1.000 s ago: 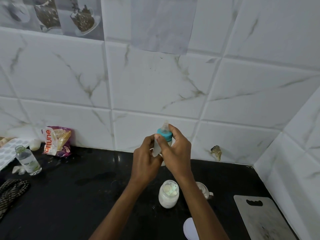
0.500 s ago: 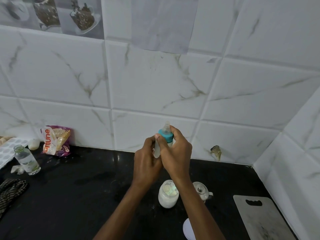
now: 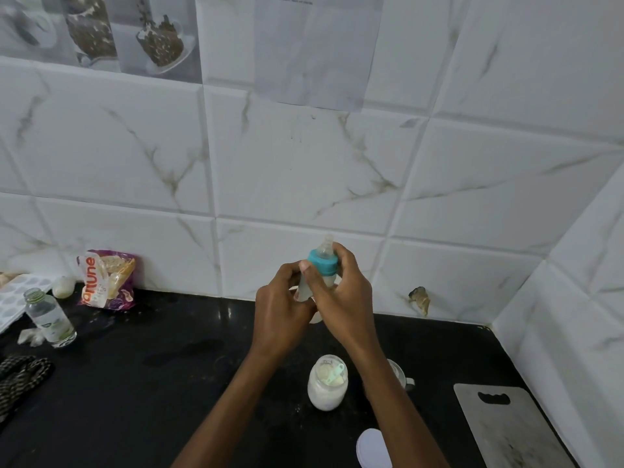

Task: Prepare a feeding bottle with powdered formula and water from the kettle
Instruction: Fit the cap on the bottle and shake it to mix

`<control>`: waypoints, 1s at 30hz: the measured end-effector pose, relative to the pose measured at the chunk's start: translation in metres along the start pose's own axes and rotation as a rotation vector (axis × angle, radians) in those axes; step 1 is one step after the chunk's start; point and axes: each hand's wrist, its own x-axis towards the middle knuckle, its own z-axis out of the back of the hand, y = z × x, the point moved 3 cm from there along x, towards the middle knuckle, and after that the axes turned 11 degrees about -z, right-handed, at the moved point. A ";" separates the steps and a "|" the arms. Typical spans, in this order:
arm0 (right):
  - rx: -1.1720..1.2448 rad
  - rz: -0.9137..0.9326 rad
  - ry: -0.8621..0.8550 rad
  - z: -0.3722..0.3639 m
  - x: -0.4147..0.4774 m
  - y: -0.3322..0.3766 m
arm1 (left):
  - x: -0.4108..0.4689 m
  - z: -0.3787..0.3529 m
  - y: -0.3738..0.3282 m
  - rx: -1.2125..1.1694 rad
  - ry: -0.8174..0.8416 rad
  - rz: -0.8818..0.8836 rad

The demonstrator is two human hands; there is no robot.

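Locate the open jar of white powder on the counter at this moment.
In the head view, the powder jar stands on the black counter, low and right of centre, directly below the held feeding bottle and left of the cutting board.

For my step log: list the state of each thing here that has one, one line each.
feeding bottle: upright, held off the counter, teat fitted.
left hand: grips the bottle's body.
right hand: grips the bottle near its top.
powder jar: open, scoop inside, upright on the counter.
white lid: lying loose on the counter.
small glass bottle: uncapped, upright.
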 end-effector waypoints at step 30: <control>0.222 -0.186 0.351 0.039 0.034 0.004 | 0.026 0.071 0.006 -0.067 -0.027 0.121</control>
